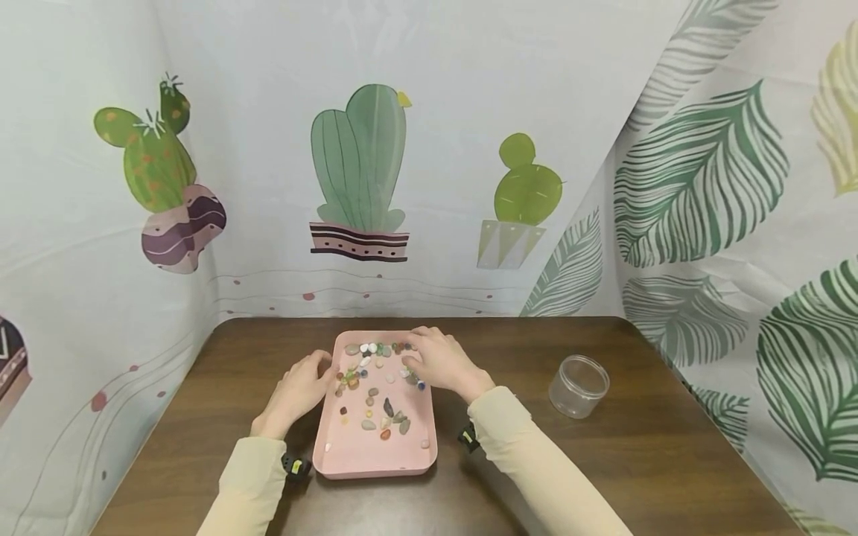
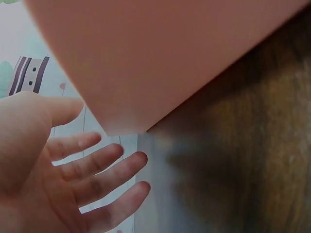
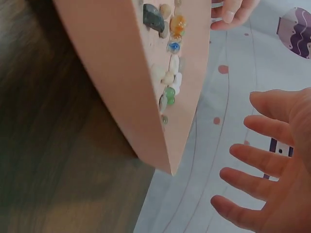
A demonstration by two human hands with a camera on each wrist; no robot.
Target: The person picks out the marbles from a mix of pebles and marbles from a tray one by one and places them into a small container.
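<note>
A pink rectangular tray (image 1: 369,460) lies on the table with many small pebbles and glass marbles scattered over its floor. My left hand (image 1: 298,391) is beside the tray's left wall, and its fingers are spread in the left wrist view, holding nothing. Over the tray's far right corner reaches my right hand (image 1: 445,363), covering part of the rim; its fingers (image 3: 255,160) are loosely spread and empty. Seen from the right wrist, a dark stone (image 3: 153,18), an orange marble (image 3: 178,23) and green marbles (image 3: 169,92) sit inside the tray. A reddish pebble (image 1: 385,434) lies toward the near half.
To the right of the tray stands a clear round plastic jar (image 1: 579,387) without a lid on it. The brown wooden table (image 1: 509,342) ends at a hanging cloth (image 1: 268,223) printed with cacti and leaves. Each wrist wears a small black camera.
</note>
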